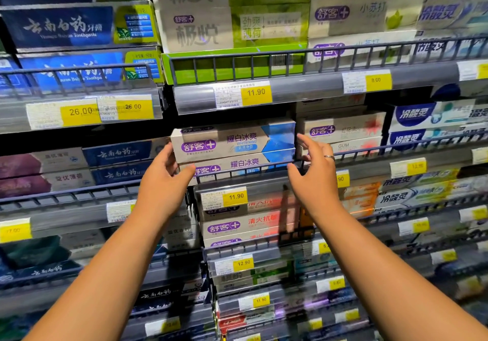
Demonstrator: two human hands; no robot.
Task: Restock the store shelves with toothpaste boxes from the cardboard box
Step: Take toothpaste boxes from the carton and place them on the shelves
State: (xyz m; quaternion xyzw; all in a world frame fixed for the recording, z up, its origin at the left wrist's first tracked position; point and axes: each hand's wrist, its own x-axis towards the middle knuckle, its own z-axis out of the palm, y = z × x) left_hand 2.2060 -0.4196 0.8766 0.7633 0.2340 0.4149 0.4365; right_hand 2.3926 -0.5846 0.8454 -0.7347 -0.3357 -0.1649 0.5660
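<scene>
Two hands flank the long white-and-blue cardboard toothpaste box at frame centre, atop its twin on the shelf. Left hand touches its end, right hand spread, unclenched. Light, stiff, crushable: grip both short ends.

A yellow price tag reading 11.90 sits in the grey label strip along the upper shelf edge, with another tag marked 8.00 further right on the same strip. At the left, two overlapping tags marked 26.00 hang on a lower strip. A dark wire rail runs along the shelf front above the grey strip, and a similar rail fronts the shelf at lower left. Below the middle, a tag reading 11.90 is fixed to another strip, and lower still one reads 12.90. The lowest tags are too blurred to read.
</scene>
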